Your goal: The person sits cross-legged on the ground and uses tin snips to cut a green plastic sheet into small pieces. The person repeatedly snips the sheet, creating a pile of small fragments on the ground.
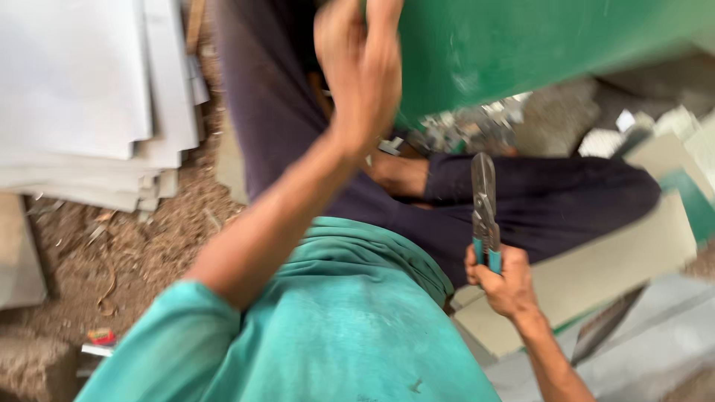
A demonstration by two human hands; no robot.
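Seemed caught between cuts, not mid-cut. Gripped a pair of tin snips [484,201] in the right hand [503,279], fist closed round the teal handles, blades shut and pointing upward in free air above the lap, touching no material. Clasped the near edge of a green sheet [536,45] with the left hand [361,71], raised and blurred, fingers apparently curled over that edge. Judged that any further cut would have called for opened blades, set square on the green edge, with the sheet held steady. Looked smooth, stiff and painted on the green face, slightly scuffed; dull grey steel in the blades. Noted bright, jagged metal offcuts [469,130] heaped just below the green sheet, flat pale grey sheets [82,89] stacked at the left, a beige panel [596,268] under the crossed legs, and gritty brown dirt floor [126,253] littered with scraps.
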